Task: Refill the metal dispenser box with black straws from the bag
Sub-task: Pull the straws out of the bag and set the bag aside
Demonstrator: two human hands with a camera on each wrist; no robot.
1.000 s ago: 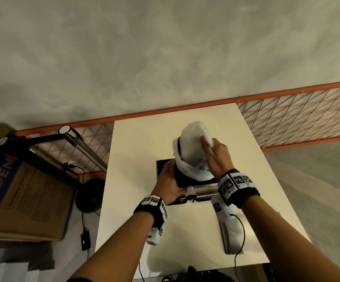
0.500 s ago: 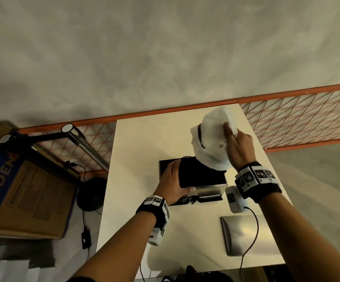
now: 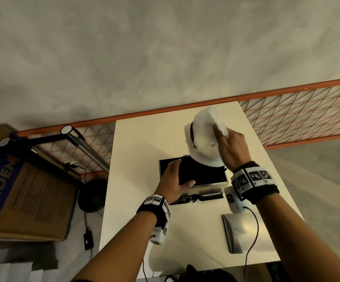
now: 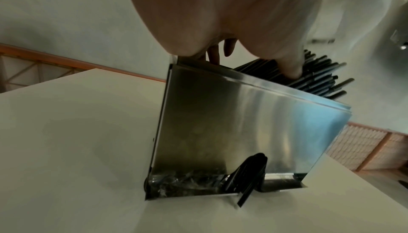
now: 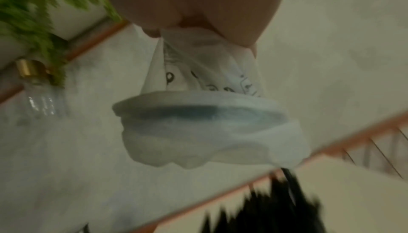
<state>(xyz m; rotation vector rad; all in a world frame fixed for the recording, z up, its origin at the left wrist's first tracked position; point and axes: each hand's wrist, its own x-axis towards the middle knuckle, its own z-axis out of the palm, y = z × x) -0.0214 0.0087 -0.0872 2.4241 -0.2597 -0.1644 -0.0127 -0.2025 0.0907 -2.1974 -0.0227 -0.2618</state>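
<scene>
The metal dispenser box (image 3: 209, 185) stands open-topped mid-table, packed with black straws (image 3: 203, 174). My left hand (image 3: 175, 177) lies flat on the straws at the box's left end, thumb spread; in the left wrist view the thumb (image 4: 291, 69) presses the straws (image 4: 320, 79) above the box's steel front (image 4: 253, 132). My right hand (image 3: 229, 147) pinches the top of the white plastic bag (image 3: 203, 143), which hangs limp above and behind the box's right end. The right wrist view shows the bag (image 5: 209, 125) dangling, with blurred straws (image 5: 264, 210) below.
A metal lid (image 3: 244, 231) lies on the white table (image 3: 136, 149) near its front right. An orange mesh fence (image 3: 299, 115) runs behind the table. A cardboard box (image 3: 22, 196) and a lamp arm (image 3: 79, 143) are at left. A glass bottle (image 5: 37, 88) stands by a plant.
My right hand has lifted the bag up and to the far right, off the box, leaving the straws in it. My left hand has stayed on the box's left end.
</scene>
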